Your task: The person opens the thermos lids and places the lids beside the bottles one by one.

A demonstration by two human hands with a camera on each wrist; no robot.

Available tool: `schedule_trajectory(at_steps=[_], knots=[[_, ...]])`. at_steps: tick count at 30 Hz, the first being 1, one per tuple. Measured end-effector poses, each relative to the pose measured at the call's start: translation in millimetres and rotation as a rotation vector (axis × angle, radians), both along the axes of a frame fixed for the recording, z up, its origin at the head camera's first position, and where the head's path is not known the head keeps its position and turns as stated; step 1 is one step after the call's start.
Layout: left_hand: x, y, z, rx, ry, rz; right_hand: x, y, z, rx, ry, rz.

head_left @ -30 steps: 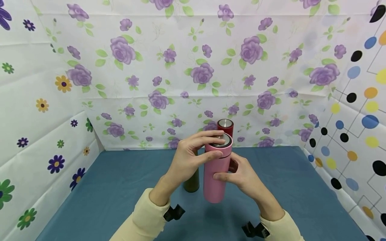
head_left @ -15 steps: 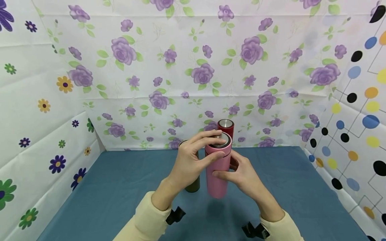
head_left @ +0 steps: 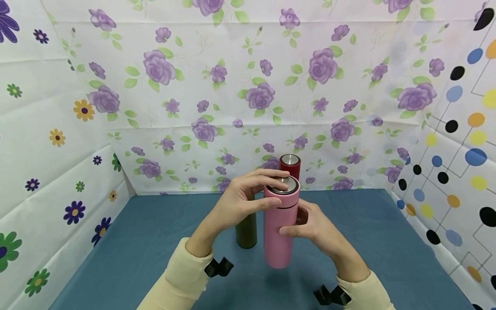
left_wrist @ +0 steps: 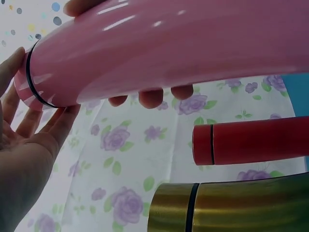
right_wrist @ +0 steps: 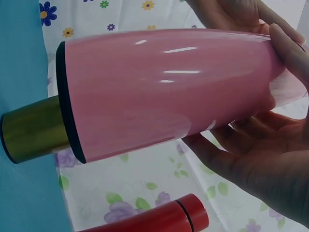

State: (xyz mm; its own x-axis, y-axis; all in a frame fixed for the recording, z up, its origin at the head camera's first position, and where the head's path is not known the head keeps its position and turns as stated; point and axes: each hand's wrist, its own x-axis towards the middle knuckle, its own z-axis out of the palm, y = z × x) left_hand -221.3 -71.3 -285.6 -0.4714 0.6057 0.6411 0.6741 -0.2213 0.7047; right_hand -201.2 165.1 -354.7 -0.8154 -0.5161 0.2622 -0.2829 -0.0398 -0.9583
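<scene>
A pink flask with a silver-topped lid is held upright, its base above the table, in the head view. My left hand pinches the lid from the left, thumb on its near side and fingers over the top. Around the body, below the lid, my right hand grips from the right, thumb in front. In the left wrist view, fingertips of the right hand show beneath the pink body. The right wrist view shows the black-rimmed base of the flask.
Behind the pink flask stands a red flask. A dark green flask, partly hidden by the left hand, stands to the left. Both are on the blue tabletop, with patterned cloth walls at the back and sides.
Since half a second ago, the pink flask has come slightly lower and nearer in the head view. The left hand has shifted slightly left and still holds the lid.
</scene>
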Motion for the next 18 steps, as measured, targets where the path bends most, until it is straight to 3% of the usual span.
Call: schedule_trajectory(at_steps=[13,18], knots=[[9.2,7.7,-1.9,0.089,0.071,0.104,3.2,-4,2.1,0.025,0.053,-0.082],[15.5,14.2,-3.5,0.105,0.155,0.21,5.3,-8,4.1,0.05,0.086,-0.161]])
